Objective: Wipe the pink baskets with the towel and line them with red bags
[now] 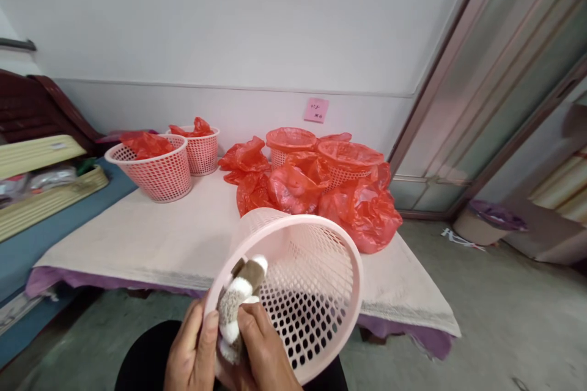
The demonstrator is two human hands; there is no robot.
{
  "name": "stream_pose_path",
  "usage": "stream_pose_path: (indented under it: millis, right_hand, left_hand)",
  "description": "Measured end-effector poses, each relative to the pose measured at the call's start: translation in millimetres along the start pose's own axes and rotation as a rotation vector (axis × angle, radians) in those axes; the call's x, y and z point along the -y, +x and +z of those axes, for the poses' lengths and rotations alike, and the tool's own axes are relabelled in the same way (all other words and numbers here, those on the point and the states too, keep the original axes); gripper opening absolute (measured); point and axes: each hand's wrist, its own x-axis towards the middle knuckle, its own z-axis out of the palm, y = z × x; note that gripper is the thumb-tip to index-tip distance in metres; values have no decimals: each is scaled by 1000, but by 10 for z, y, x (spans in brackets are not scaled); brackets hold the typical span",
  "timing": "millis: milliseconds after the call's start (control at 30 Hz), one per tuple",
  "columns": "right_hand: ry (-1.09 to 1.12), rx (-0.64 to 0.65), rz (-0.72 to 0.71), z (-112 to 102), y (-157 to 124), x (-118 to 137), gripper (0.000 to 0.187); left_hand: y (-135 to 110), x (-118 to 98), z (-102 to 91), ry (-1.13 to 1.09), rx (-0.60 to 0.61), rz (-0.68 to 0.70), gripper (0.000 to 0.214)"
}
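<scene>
A pale pink plastic mesh basket [339, 229] is tilted over my lap, its wide mouth turned toward me. My left hand [190, 345] grips its rim at the left, thumb inside and fingers around the outer wall. Just inside the mouth, my right hand [266, 348] is closed on a fluffy cloth [233, 302] striped in brown, grey and white. The cloth lies against the basket's left inner wall. Some of the right fingers are hidden by the cloth and the hand itself.
Two pink baskets [160, 174] with red plastic bags stand at the left of the cloth-covered low table [197, 226]. Red-lined baskets [291, 140] and bunched red bags [362, 214] sit behind mine. A pink note [316, 110] is on the wall; a bin [481, 223] stands right.
</scene>
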Motion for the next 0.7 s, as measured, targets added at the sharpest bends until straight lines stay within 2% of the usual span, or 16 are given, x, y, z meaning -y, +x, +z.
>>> stream_pose_path:
  millis: [100,267,333,433,533,633,700]
  right_hand:
    - [-80,139,66,-73,86,-40,62]
    - [-561,229,195,-48,110,-371,40]
    - [-671,247,265,-88,146,-488,34]
    - [-595,225,386,-172,282,-602,35]
    - [-449,163,473,-165,470,-670,50]
    - [-430,119,463,-39,598,-722,62]
    - [-420,138,407,48,631,-765,60]
  left_hand:
    - [65,40,-92,4,19,46,41]
    - [3,122,-136,48,77,131,35]
    - [-31,153,-134,94,99,202,35]
    - [-21,131,-135,165,69,340,32]
    - [40,20,-128,183,37,387,28]
    - [77,-66,-102,184,36,414,30]
    - [59,-48,-79,201,33,454,31]
